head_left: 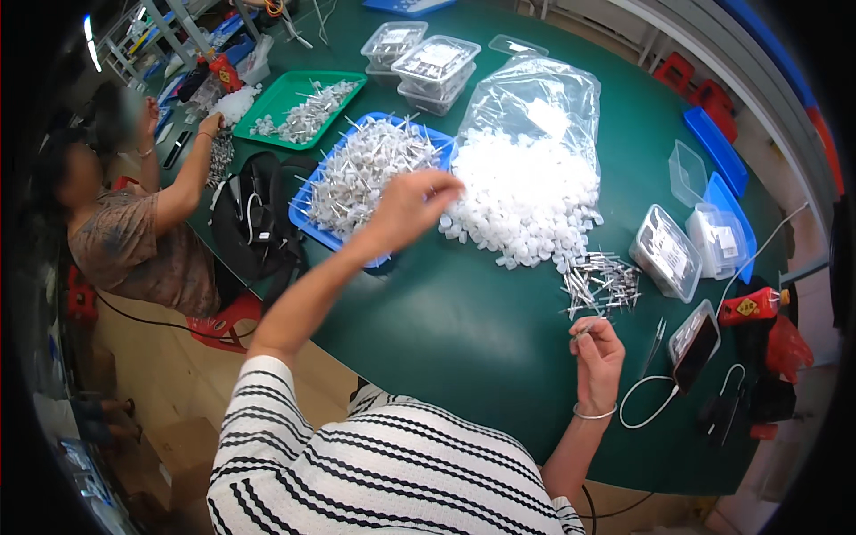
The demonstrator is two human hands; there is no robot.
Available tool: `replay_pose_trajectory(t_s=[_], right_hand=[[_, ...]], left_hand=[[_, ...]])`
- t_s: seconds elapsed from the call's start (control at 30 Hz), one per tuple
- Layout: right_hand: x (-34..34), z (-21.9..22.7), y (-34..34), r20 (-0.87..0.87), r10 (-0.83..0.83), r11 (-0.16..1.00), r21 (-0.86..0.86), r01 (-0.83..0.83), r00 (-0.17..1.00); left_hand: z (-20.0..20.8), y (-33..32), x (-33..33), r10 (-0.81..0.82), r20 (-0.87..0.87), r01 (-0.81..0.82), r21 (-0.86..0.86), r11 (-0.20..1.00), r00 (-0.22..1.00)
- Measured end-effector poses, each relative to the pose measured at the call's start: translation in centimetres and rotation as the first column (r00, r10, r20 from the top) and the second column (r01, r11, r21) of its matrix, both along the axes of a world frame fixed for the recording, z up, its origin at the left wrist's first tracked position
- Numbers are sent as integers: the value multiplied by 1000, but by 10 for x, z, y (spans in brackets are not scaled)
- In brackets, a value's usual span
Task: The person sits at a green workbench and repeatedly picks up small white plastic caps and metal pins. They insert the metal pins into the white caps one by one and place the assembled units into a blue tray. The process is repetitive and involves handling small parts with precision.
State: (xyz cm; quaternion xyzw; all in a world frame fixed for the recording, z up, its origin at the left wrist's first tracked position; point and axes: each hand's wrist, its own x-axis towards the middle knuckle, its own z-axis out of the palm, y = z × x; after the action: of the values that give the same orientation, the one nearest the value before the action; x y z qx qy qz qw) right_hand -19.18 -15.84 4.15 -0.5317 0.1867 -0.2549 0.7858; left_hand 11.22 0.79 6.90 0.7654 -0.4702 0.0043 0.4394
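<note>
My left hand [412,209] reaches over the near right side of a blue tray [323,235]. Its fingers are pressed together, with their tips beside a heap of small white plastic caps [526,201]; anything between them is hidden. Piled in the tray are many metal pins with white caps [370,165]. My right hand [599,357] is raised at the near right, thumb and fingers pinching small metal pins [583,331]. Just beyond it, loose metal pins [602,283] lie on the green table [446,321]. A clear plastic bag [544,94] lies behind the caps.
A green tray [343,80] holds more capped pins. Lidded clear boxes [437,61] stand at the back, another box [669,254] at right. Near it lie tweezers [658,339], a phone [697,349] and a red bottle [749,307]. A black bag [259,214] separates me from a co-worker [147,223].
</note>
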Motion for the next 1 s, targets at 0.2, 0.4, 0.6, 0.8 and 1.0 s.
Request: replay_pose_trajectory(t_s=[0.2,0.4,0.6,0.8,1.0], right_hand=[[21,-35,13,101,-47,912,409,1,994],[23,-29,18,91,-48,908,420,6,995],[24,-32,23,56,-39,925,379,15,998],[41,-26,28,60,49,932,357,-68,997],[45,-32,33,45,44,935,350,-57,998]], left_hand=[[-55,1,-42,116,174,-121,19,993,978],[-69,0,-43,125,276,-142,46,989,953],[-67,-3,-48,158,344,-162,-17,987,926],[-78,1,-87,-71,164,67,28,997,984],[-71,4,-98,-64,-506,90,27,996,860]])
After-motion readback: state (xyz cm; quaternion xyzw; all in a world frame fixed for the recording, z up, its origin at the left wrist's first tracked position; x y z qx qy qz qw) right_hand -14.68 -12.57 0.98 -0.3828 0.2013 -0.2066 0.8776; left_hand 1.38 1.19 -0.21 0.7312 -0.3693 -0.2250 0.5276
